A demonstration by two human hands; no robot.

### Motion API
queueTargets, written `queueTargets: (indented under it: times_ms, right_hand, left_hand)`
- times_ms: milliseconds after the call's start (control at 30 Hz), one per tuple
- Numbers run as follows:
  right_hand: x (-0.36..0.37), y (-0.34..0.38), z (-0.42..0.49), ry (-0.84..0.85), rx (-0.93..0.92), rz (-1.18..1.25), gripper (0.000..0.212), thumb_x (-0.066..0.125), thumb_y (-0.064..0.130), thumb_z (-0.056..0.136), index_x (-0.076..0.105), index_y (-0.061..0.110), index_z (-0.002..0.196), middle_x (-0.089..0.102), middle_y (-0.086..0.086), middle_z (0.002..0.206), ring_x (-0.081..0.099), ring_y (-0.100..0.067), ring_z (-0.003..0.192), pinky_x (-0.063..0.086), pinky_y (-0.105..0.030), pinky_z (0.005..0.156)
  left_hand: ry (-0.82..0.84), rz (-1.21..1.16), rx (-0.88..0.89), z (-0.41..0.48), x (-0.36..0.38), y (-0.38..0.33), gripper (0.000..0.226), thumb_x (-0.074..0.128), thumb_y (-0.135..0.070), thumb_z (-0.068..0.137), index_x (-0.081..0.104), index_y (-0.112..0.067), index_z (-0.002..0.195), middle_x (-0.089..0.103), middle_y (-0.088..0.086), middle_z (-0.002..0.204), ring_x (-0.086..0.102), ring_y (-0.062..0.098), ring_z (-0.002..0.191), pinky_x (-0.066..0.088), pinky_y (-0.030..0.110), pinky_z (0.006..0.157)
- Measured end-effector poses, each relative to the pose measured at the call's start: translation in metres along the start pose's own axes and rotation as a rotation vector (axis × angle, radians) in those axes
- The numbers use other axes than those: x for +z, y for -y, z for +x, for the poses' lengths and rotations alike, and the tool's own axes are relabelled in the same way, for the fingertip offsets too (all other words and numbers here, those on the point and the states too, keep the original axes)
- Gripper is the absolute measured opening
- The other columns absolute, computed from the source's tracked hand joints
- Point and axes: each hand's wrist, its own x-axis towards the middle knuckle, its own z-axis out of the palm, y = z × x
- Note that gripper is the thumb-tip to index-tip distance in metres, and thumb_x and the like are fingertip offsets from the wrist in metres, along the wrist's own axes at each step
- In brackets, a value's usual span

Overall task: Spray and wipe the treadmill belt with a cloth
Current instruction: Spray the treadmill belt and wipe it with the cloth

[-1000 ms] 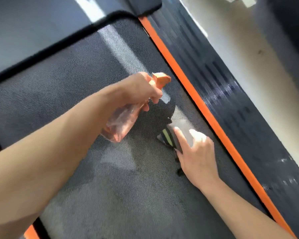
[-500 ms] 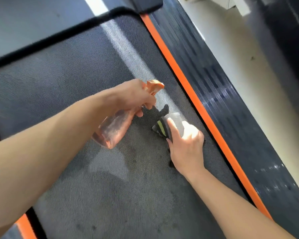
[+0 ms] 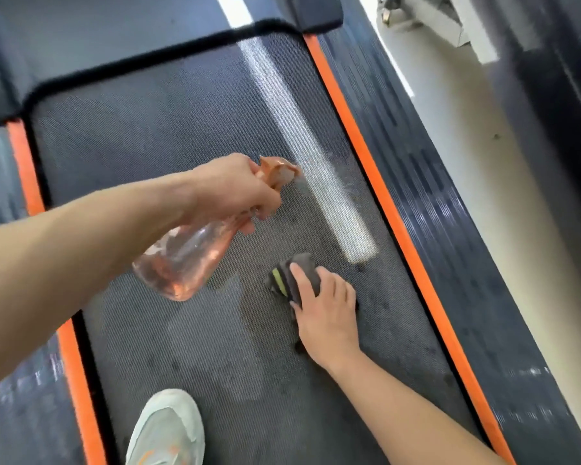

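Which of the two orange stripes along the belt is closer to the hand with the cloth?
The right stripe. The right hand presses the cloth near that edge, while the left stripe lies across the belt, beyond the spray bottle.

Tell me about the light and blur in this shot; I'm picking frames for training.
Head view: a bright sunlit strip crosses the treadmill belt and washes out its texture; the side rail shows streaky glare; the left hand and spray bottle are slightly motion-blurred; the right hand on the cloth is sharper; the edges bend from the wide lens.
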Motion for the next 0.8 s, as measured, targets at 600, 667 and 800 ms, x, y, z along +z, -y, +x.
queueTargets:
  times_ms: [600, 667, 800]
  right_hand:
    - [0.018, -0.018, -0.017, -0.193, -0.035, 0.017, 0.065, 0.075, 0.034, 0.084, 0.050, 0.027, 0.143, 0.052, -0.017, 0.127, 0.050, -0.036, 0.115, 0.044, -0.053, 0.098]
    - [0.015, -0.034, -0.001, -0.225, -0.066, -0.009, 0.064, 0.076, 0.033, 0.084, 0.051, 0.027, 0.143, 0.054, -0.018, 0.124, 0.050, -0.037, 0.111, 0.045, -0.052, 0.095]
    - [-0.003, -0.060, 0.104, -0.280, 0.013, 0.009, 0.052, 0.067, 0.035, 0.089, 0.053, 0.023, 0.138, 0.055, -0.018, 0.119, 0.051, -0.038, 0.103, 0.044, -0.049, 0.088]
  left_hand:
    - [-0.060, 0.013, -0.111, -0.060, 0.052, 0.048, 0.019, 0.074, -0.028, 0.076, 0.071, -0.014, 0.090, 0.079, 0.009, 0.080, 0.076, 0.017, 0.057, 0.053, 0.026, 0.064]
    - [-0.135, -0.053, -0.093, -0.059, 0.053, 0.052, 0.013, 0.075, -0.022, 0.078, 0.073, -0.016, 0.089, 0.077, 0.005, 0.079, 0.076, 0.019, 0.056, 0.057, 0.028, 0.065]
    - [-0.232, -0.156, -0.051, -0.053, 0.059, 0.053, 0.012, 0.075, -0.020, 0.079, 0.074, -0.015, 0.089, 0.074, 0.000, 0.079, 0.073, 0.019, 0.054, 0.064, 0.033, 0.070]
